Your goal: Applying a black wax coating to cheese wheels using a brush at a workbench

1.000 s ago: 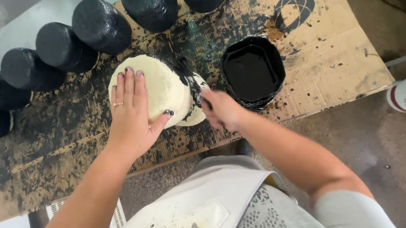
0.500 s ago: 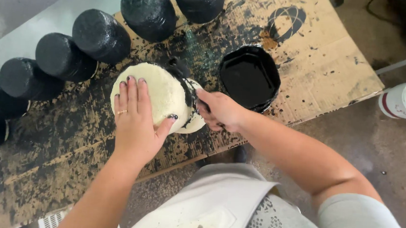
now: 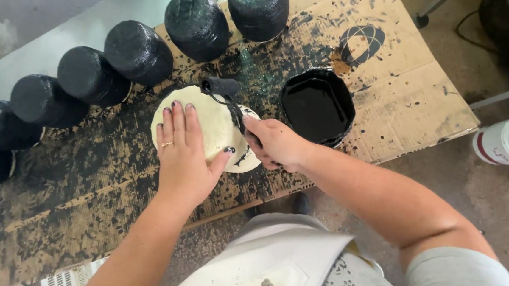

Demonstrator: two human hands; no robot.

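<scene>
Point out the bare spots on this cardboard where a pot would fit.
Free: the near-left stretch of the cardboard, left of the left hand, and the far-right corner beyond the paint tub. Crowded: the black pots line the far edge, and the cream pot, roller and right hand fill the middle.

We have one view only, worn on the person's head, looking steeply down and close onto the table (image 3: 83,203). Our near edge takes in the person's apron, the far edge a row of black pots (image 3: 138,51).
</scene>
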